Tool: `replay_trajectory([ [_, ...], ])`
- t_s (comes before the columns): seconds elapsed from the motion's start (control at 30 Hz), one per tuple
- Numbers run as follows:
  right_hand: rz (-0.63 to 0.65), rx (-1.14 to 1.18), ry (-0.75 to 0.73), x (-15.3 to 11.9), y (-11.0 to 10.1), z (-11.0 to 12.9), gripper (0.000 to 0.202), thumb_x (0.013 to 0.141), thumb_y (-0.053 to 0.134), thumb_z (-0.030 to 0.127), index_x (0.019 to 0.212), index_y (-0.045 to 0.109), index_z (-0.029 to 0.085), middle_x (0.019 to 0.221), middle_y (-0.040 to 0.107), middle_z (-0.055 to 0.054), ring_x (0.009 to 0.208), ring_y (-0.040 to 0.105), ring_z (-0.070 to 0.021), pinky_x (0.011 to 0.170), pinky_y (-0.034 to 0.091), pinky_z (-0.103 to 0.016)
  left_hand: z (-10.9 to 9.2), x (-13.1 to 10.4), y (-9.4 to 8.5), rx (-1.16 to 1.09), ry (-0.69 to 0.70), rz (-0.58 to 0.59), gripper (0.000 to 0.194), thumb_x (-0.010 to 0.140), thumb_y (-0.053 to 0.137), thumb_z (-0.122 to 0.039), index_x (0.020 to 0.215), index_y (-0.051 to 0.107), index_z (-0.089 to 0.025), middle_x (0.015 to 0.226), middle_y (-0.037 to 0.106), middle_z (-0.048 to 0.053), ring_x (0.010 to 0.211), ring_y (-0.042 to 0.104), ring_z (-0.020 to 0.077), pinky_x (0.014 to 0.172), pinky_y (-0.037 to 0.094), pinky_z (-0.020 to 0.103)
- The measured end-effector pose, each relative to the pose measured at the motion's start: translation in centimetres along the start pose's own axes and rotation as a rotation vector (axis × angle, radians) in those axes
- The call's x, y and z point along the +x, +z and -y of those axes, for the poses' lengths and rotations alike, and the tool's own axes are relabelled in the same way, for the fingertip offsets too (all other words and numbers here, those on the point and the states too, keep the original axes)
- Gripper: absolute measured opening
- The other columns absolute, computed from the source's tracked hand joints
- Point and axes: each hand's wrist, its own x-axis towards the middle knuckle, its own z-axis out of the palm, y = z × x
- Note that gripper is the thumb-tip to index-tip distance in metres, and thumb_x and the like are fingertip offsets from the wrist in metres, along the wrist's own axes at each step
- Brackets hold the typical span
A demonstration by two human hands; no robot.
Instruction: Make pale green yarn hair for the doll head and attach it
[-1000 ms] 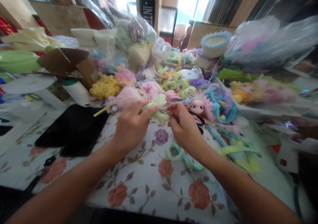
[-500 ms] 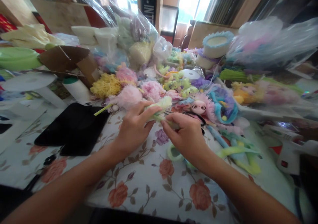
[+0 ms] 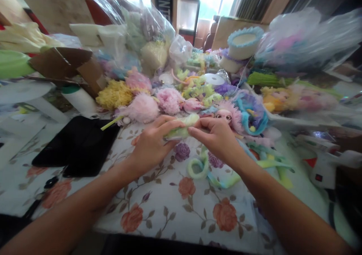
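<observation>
My left hand (image 3: 151,142) is closed around a small pale yellow-green fuzzy piece (image 3: 178,131), thumb below and fingers on top. At its right end, the thumb and forefinger of my right hand (image 3: 219,138) pinch the same piece. Fingers cover much of it, so its full shape is hidden. Below my right hand, a soft green-and-blue fuzzy strip (image 3: 198,168) curls on the flowered tablecloth (image 3: 166,198); whether it joins the held piece I cannot tell. Just behind my right hand lies a doll head (image 3: 224,116) with pink fluffy hair.
Pink pompoms (image 3: 144,108) and a yellow one (image 3: 114,95) lie beyond my hands. Black flat devices (image 3: 76,145) are at left, near a thread cone (image 3: 79,100). A white glue gun (image 3: 322,160) stands at right. Doll heads fill a white tray (image 3: 283,116).
My right hand has shifted its pinch higher along the fuzzy piece. Black loops seen beside it earlier no longer show. More of the curled strip is visible. The view has shifted slightly.
</observation>
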Motion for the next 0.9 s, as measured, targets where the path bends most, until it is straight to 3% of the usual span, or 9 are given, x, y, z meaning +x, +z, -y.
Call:
replay_trajectory([
  [0.13,0.023,0.004,-0.018,0.0,-0.8,-0.3,0.011,0.08,0.063,0.023,0.072,0.064,0.015,0.057,0.05,0.005,0.049,0.038,-0.0063,0.049,0.028,-0.023,-0.3,0.3,-0.2,-0.115,-0.152,0.086,0.036,0.075,0.074,-0.019,0.11,0.065,-0.024,0.109,0.067,0.004,0.106,0.062,0.0212,0.094,0.049,0.034],
  [0.23,0.076,0.027,-0.057,0.3,-1.5,-0.4,0.013,0.082,0.064,0.025,0.074,0.066,0.016,0.056,0.048,0.005,0.049,0.037,-0.0059,0.048,0.027,-0.023,-0.5,0.4,-0.5,-0.224,-0.31,0.166,0.041,0.07,0.08,-0.025,0.108,0.067,-0.026,0.108,0.067,0.002,0.102,0.062,0.0212,0.095,0.048,0.035],
  [0.4,0.129,0.061,-0.101,0.4,-2.2,-0.4,0.02,0.084,0.064,0.032,0.074,0.068,0.015,0.053,0.042,0.006,0.048,0.033,-0.0062,0.045,0.023,-0.023,-0.5,0.5,-1.1,-0.508,-0.526,0.277,0.051,0.067,0.082,-0.035,0.114,0.064,-0.027,0.098,0.069,0.0,0.083,0.064,0.0163,0.075,0.053,0.027],
  [0.57,0.098,0.046,-0.133,0.3,-2.2,-0.2,0.022,0.078,0.072,0.038,0.079,0.072,0.017,0.056,0.046,0.005,0.049,0.035,-0.007,0.045,0.024,-0.023,-0.5,0.8,-1.2,-0.651,-0.598,0.297,0.053,0.063,0.085,-0.032,0.112,0.064,-0.026,0.094,0.068,-0.002,0.075,0.063,0.012,0.065,0.053,0.019],
  [0.73,0.084,-0.012,-0.14,0.3,-2.0,-0.2,0.014,0.078,0.068,0.029,0.075,0.073,0.016,0.062,0.062,0.0,0.053,0.046,-0.0096,0.049,0.034,-0.024,-0.5,0.8,-1.1,-0.635,-0.614,0.304,0.052,0.064,0.085,-0.031,0.112,0.065,-0.028,0.09,0.068,-0.003,0.076,0.063,0.0119,0.064,0.053,0.018],
  [0.9,0.085,-0.006,-0.125,0.4,-1.9,-0.3,0.018,0.08,0.064,0.027,0.069,0.071,0.015,0.062,0.063,-0.001,0.052,0.047,-0.0094,0.048,0.035,-0.023,-0.6,0.7,-1.1,-0.72,-0.656,0.309,0.053,0.063,0.086,-0.027,0.111,0.064,-0.026,0.088,0.069,-0.002,0.076,0.065,0.0129,0.065,0.055,0.019],
])
